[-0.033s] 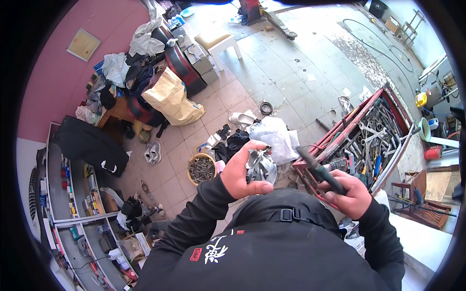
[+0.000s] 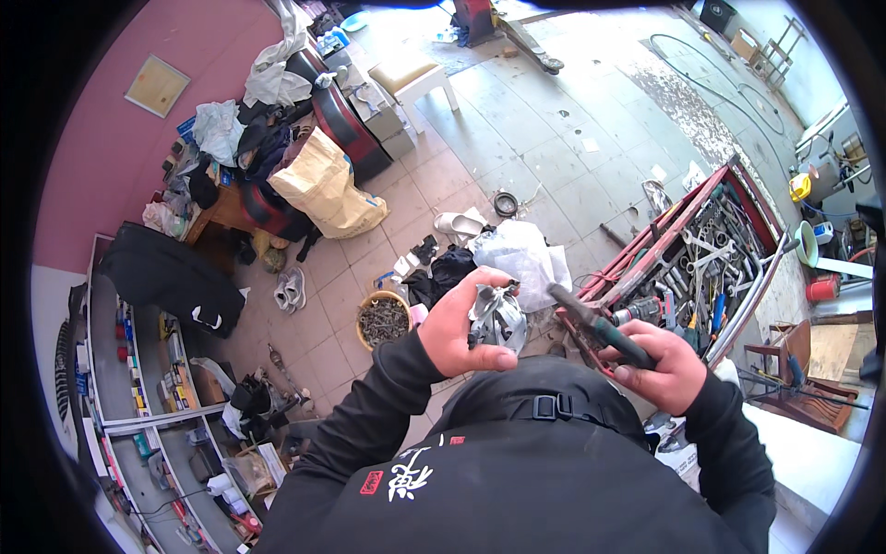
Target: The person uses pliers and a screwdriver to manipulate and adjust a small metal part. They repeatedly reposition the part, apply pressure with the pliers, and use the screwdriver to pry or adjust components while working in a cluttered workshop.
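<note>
In my left hand (image 2: 461, 332), fingers curled round it, is a crumpled silvery-grey piece (image 2: 496, 314) with dark bits; I cannot make out exactly what it is. To its right, my right hand (image 2: 657, 367) grips a long dark tool with a green handle (image 2: 611, 334), its dark end angled up and left toward the silvery piece, apparently apart from it. Both hands are above my dark-clad body. The tool's exact type is hard to tell.
A red tool cart (image 2: 651, 235) full of wrenches stands right. Ahead on the floor lie a white bag (image 2: 512, 263), a shoe (image 2: 457, 224) and a bowl of small parts (image 2: 383, 323). Shelving (image 2: 138, 425) lines the left; a wooden chair (image 2: 794, 397) is at right.
The tool in my right hand has shifted slightly left, nearer the silvery piece, with my right hand moving slightly. My left hand is almost still.
</note>
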